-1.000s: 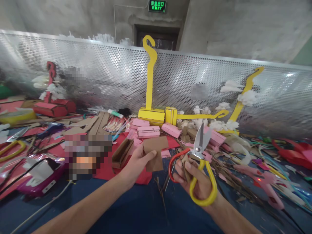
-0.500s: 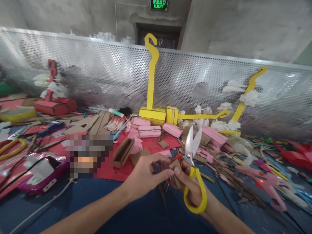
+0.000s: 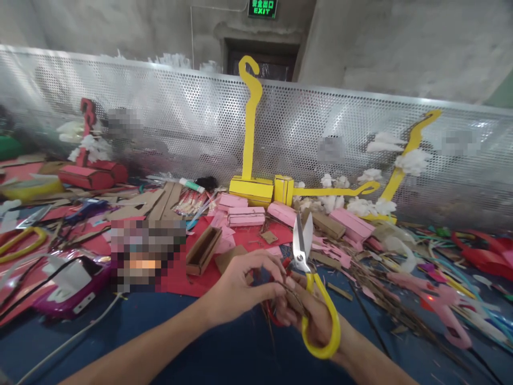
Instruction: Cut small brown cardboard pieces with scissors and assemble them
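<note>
The left grip [image 3: 244, 283] and the right grip [image 3: 315, 307] meet over the blue surface [image 3: 224, 353], with a small brown card [image 3: 293, 298] between them. The right one is closed around the scissors [image 3: 300, 259] and also holds the card; the blades point up and stand apart, and the yellow loop hangs by the wrist side. The left thumb and fingertips are curled at the card's near end; whether they pinch it or only touch it I cannot tell.

Just behind the left one lies a brown sheet [image 3: 226, 260], partly covered by the fingers, beside an open box [image 3: 203, 251] on the red paper [image 3: 180, 280]. Farther back sit pink boxes [image 3: 246, 216], and behind them a yellow hook [image 3: 249, 128] rises upright from a yellow block [image 3: 251, 188], in front of a perforated panel [image 3: 180, 123].

To the right, among scraps, lies a pink glue gun [image 3: 435, 299] with a red light lit. At the left are a purple power strip [image 3: 74, 294] and another yellow-handled pair of scissors [image 3: 24, 240].
</note>
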